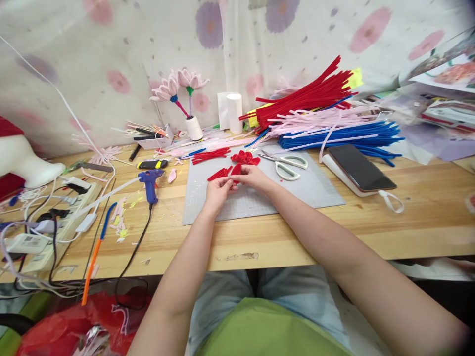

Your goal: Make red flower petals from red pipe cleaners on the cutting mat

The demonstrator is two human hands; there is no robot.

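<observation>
**Both hands pinch red petal pieces over the grey mat**

From the head camera, the only view we have, we see our left hand (pixel 218 189) and right hand (pixel 251 176) meeting above the grey cutting mat (pixel 297 190), just off its surface. The fingers of both are drawn together, pinching the red pipe-cleaner petals (pixel 227 171) between fingertips; holding them close to the body and over the mat probably keeps the small pieces steady and any loose fuzz on the work surface. How many petals sit in the pinch is hard to tell, perhaps three, since the fingers hide part of them.

One finished red cluster (pixel 245 157) lies on the mat just beyond the hands, and a short bundle of red stems (pixel 210 155) beside it. One pair of scissors (pixel 287 164) rests within reach on the right, one phone (pixel 360 168) farther right. One blue glue gun (pixel 150 181) lies left of the mat. Two pink flowers (pixel 180 84) stand in a white spool at the back.
</observation>
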